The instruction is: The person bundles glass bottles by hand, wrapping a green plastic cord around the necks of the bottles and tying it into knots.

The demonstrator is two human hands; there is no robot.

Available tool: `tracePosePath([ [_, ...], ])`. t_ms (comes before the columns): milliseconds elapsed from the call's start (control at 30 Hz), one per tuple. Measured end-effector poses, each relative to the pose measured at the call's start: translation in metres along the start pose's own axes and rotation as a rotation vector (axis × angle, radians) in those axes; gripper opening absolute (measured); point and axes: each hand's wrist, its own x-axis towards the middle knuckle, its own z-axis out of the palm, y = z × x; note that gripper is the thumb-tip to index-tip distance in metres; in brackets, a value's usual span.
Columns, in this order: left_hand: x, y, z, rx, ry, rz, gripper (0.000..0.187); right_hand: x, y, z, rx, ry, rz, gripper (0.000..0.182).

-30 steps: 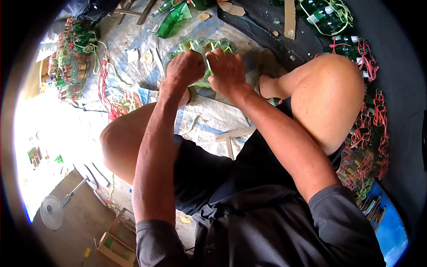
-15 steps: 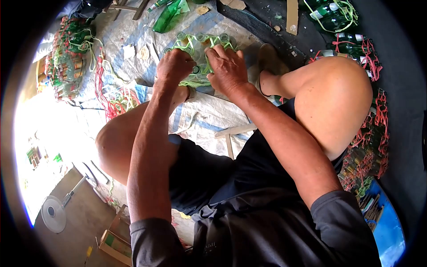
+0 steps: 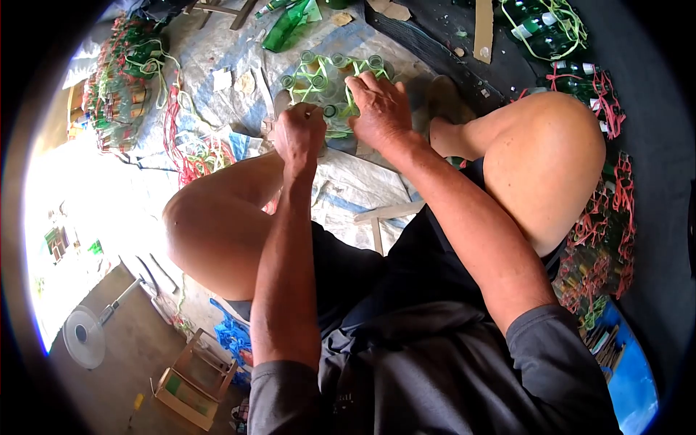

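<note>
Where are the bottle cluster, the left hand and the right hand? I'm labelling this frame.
bottle cluster [image 3: 319, 80], head view, on a bottle mouth.
left hand [image 3: 299, 135], head view, on its back.
right hand [image 3: 382, 109], head view, on its back.

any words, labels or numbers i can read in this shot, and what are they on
None can be read.
White labels on the dark green glass bottles tied with green string: too small and blurred.
Small pale print on the dark grey shirt: blurred, unreadable.
Green panel on the open cardboard box: no legible text.
Clear green bottles bundled in green string, under the right hand and by the left hand: only open necks show, no labels.
</note>
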Motion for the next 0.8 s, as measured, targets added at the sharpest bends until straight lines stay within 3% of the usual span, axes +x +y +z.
tracePosePath([
  [200,-0.015,-0.018,0.011,-0.26,0.089,-0.129,0.029,0.0,0.001,0.0,-0.041,-0.022,0.006,0.065],
  [233,-0.019,-0.022,0.013,-0.49,0.072,-0.199,0.027,-0.001,0.0,0.0,-0.043,-0.03,0.009,0.065],
  [400,-0.033,-0.035,0.036,-0.887,0.106,-0.341,0.028,0.003,-0.001,-0.002,-0.065,-0.058,0.024,0.065],
  [700,-0.035,-0.028,0.035,-0.963,0.135,-0.453,0.025,0.002,-0.001,0.0,-0.03,-0.016,-0.007,0.069],
  [800,-0.032,-0.041,0.046,-1.032,0.072,-0.464,0.032,0.003,-0.002,0.0,-0.036,-0.028,-0.003,0.071],
])
